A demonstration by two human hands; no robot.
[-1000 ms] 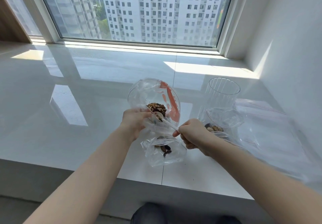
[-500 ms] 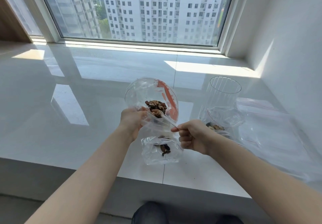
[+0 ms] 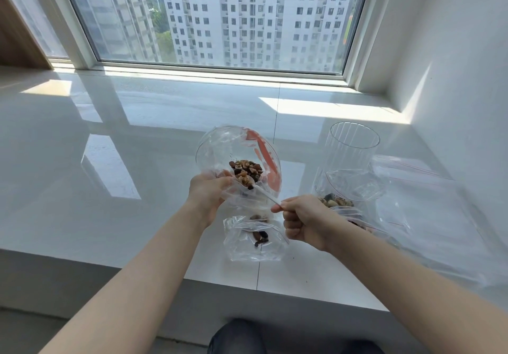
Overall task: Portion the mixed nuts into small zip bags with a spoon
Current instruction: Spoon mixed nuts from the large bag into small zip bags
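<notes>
Midway, the right hand gripped a white plastic spoon of nuts from the large clear bag at centre frame; left-hand fingers pinched a barely filled small zip bag open; another portion sat right.

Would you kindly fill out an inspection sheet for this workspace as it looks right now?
Surface: glossy white ledge, sunlit patches.
Job's things: big bag of mixed nuts; white spoon loaded with nuts; small zip bag holding a few nuts; second filled bag.
Clutter: clear ribbed cup; spare empty bags.
Grippers: left hand holds a bag open; right hand grips the spoon.
Cables: nothing seen.
Surroundings: window facing apartment towers; white wall at right.
</notes>
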